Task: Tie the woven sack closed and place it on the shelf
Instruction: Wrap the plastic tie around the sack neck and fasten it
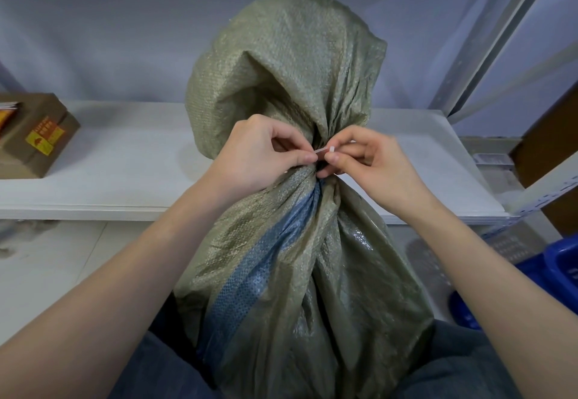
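An olive-green woven sack (pixel 281 273) with a blue stripe stands between my knees, its neck gathered tight at mid-frame and its loose top flopping up toward the shelf. A thin white tie (pixel 325 149) runs across the gathered neck. My left hand (pixel 250 158) pinches one end of the tie between thumb and forefinger. My right hand (pixel 366 164) pinches the other end, at its small square head. Both hands press against the neck from either side. The white shelf (pixel 125 161) lies just behind the sack.
A brown cardboard box (pixel 31 136) with a yellow label sits on the shelf's left end. Grey metal shelf uprights (pixel 500 39) rise at the right. A blue plastic crate (pixel 556 273) stands on the floor at the right. Pale floor tiles lie at the left.
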A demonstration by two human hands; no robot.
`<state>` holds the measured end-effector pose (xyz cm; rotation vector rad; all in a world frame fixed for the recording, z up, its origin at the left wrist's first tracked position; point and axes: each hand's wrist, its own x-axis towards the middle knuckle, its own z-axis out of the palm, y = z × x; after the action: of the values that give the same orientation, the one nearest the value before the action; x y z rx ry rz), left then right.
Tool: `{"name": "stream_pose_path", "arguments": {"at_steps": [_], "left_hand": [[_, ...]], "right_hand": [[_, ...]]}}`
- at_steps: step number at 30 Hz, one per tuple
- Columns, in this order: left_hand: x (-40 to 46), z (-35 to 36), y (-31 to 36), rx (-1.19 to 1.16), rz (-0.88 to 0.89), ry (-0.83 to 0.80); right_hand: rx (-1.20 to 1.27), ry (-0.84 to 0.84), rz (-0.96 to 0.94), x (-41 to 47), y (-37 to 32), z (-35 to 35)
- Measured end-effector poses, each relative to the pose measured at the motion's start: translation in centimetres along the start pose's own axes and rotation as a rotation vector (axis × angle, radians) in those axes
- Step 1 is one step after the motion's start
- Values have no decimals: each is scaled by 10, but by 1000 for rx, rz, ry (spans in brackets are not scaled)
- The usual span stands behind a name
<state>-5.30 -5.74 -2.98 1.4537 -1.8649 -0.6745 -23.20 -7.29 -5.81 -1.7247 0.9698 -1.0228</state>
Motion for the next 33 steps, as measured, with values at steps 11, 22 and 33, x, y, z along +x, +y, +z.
{"name": "stream_pose_path", "arguments": {"at_steps": [11, 22, 33], "left_hand": [[0, 2, -2, 10, 14, -13], [0, 4, -2, -15, 51, 4], [2, 6, -4, 51, 51, 6]], "right_hand": [[50, -2, 1, 0, 1, 0], [50, -2, 3, 0, -1, -1], [1, 11, 15, 0, -2, -2]]}}
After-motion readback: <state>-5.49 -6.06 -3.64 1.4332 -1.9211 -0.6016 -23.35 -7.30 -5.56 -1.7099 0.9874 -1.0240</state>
